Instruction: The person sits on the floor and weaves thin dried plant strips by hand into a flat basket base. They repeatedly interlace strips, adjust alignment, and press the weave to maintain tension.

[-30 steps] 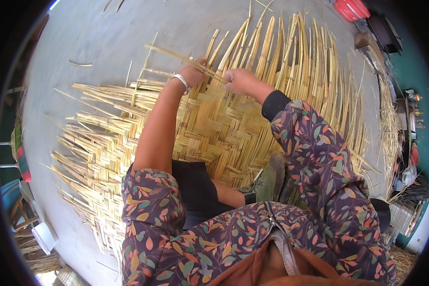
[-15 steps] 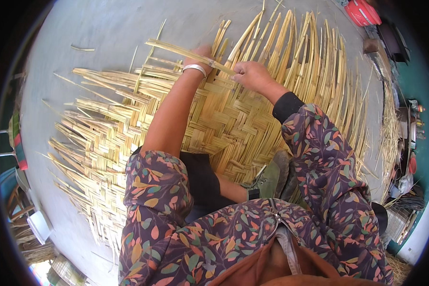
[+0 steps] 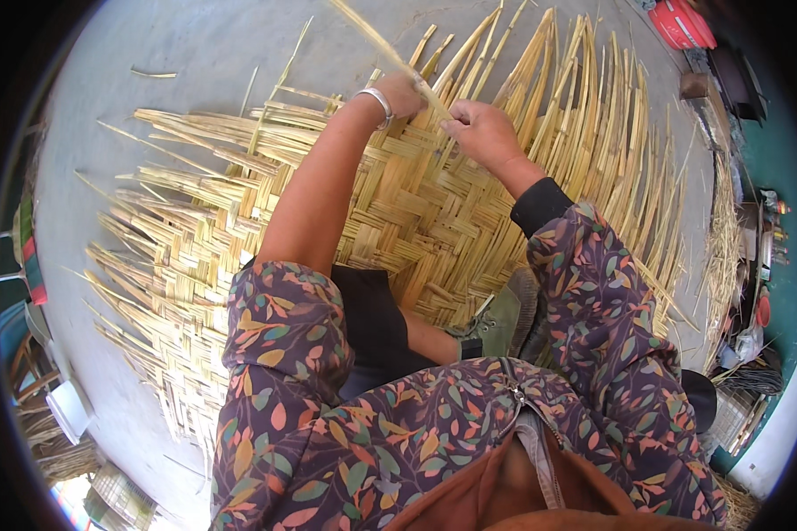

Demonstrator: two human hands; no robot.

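Observation:
A woven mat of split reed [image 3: 434, 208] in yellow and tan lies on the floor, with long loose strip ends fanning out along its far and left sides. My right hand [image 3: 487, 133] pinches the lower end of a single reed strip [image 3: 367, 34], which slants up and away to the left above the mat's far part. My left hand [image 3: 401, 94], with a silver bracelet [image 3: 379, 104] at its wrist, is low at the mat's far edge, beside loose strip ends. The slanting strip crosses in front of it, and its fingers are blurred and partly hidden.
A green shoe [image 3: 505, 319] rests on the mat close to my body. Loose straw [image 3: 724, 239] lies along the right side, near a green wall [image 3: 775, 159]. A red container [image 3: 682, 24] stands far right. A white object [image 3: 69, 410] is at the lower left.
The strip in my right hand has swung to a steeper slant, its free end now farther away. My left hand has moved slightly right and away, and my right hand slightly right.

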